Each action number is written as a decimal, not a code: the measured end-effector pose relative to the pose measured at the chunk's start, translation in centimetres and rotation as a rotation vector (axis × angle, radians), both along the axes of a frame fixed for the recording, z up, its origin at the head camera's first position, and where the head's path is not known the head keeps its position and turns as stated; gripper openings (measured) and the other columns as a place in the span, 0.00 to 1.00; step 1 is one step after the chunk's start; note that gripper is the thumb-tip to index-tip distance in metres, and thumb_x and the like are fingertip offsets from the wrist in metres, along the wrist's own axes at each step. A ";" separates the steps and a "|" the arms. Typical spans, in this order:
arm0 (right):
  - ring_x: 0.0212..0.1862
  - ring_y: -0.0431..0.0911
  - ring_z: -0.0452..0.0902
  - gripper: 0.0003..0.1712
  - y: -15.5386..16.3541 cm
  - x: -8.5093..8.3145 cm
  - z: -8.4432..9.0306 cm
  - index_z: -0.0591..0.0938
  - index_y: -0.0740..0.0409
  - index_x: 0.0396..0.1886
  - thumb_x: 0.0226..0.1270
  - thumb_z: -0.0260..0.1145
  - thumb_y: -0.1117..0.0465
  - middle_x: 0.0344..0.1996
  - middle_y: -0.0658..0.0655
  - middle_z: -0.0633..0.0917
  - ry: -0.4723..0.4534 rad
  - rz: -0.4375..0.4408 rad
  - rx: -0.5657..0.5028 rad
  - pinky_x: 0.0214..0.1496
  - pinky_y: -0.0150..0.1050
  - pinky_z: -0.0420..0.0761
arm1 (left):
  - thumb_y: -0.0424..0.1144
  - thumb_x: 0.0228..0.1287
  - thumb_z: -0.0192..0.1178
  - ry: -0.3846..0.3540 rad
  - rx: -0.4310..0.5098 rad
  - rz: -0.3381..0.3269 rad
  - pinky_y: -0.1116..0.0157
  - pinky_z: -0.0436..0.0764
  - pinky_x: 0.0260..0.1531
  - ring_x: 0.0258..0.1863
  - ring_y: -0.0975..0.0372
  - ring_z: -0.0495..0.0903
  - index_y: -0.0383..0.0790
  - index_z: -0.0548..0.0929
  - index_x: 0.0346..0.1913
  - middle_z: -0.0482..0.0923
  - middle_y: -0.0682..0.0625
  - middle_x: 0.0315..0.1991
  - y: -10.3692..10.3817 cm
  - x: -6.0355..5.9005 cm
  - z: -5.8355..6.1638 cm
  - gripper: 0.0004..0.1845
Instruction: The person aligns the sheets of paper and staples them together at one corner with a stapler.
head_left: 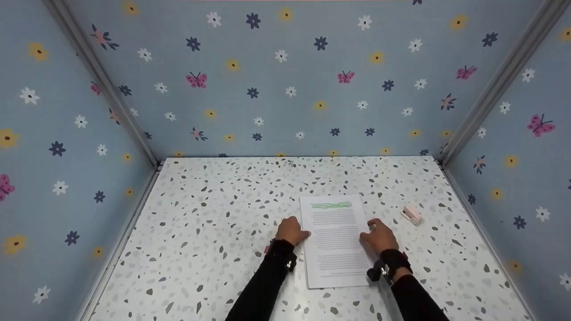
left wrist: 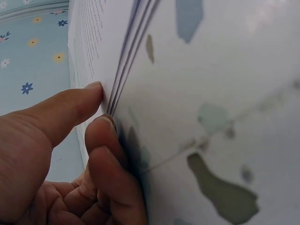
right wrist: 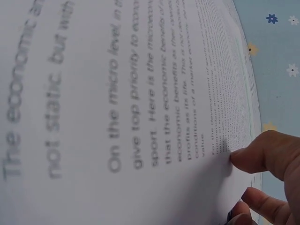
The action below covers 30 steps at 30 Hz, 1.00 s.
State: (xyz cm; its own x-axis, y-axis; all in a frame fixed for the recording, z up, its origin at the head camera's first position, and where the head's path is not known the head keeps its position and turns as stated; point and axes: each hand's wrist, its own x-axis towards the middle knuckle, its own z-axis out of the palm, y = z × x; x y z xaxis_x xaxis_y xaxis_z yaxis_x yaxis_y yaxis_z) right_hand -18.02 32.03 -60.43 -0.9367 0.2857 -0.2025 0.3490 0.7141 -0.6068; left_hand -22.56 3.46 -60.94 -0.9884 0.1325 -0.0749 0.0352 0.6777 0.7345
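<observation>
A thin stack of printed sheets (head_left: pixel 334 240) lies flat on the speckled tabletop (head_left: pixel 214 214), with a green-marked heading at its far end. My left hand (head_left: pixel 291 230) sits at the stack's left edge. In the left wrist view its thumb (left wrist: pixel 61 112) lies on the top sheet while a curled finger (left wrist: pixel 101 136) meets the layered edge (left wrist: pixel 126 61), so the edge is pinched. My right hand (head_left: pixel 379 235) is at the right edge. There the thumb (right wrist: pixel 267 154) presses on the printed page (right wrist: pixel 117 93), and the other fingers curl below the edge.
A small pale pink stapler-like object (head_left: pixel 411 215) lies on the table right of the paper. Blue walls (head_left: pixel 285 80) patterned with flowers and butterflies close the table in at the back and on both sides.
</observation>
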 end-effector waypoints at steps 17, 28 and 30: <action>0.49 0.61 0.79 0.27 0.2 -0.1 1.1 0.76 0.69 0.59 0.68 0.64 0.55 0.52 0.71 0.81 0.006 0.004 -0.111 0.52 0.56 0.75 | 0.41 0.63 0.68 -0.093 -0.006 0.040 0.67 0.66 0.14 0.10 0.61 0.70 0.39 0.77 0.17 0.72 0.52 0.10 -0.4 -0.4 1.4 0.19; 0.30 0.48 0.83 0.22 0.6 0.0 2.6 0.82 0.73 0.51 0.73 0.58 0.56 0.31 0.61 0.86 0.025 -0.052 -0.155 0.34 0.41 0.81 | 0.34 0.69 0.56 -0.276 0.102 0.130 0.69 0.76 0.19 0.14 0.62 0.80 0.35 0.82 0.19 0.82 0.48 0.16 -1.5 -1.6 2.2 0.18; 0.27 0.46 0.81 0.20 0.6 -0.1 2.8 0.84 0.72 0.41 0.73 0.57 0.57 0.24 0.57 0.84 0.020 -0.049 -0.147 0.32 0.39 0.78 | 0.31 0.66 0.55 -0.298 0.126 0.134 0.69 0.76 0.19 0.14 0.62 0.80 0.36 0.81 0.18 0.82 0.48 0.16 -1.5 -1.8 2.1 0.17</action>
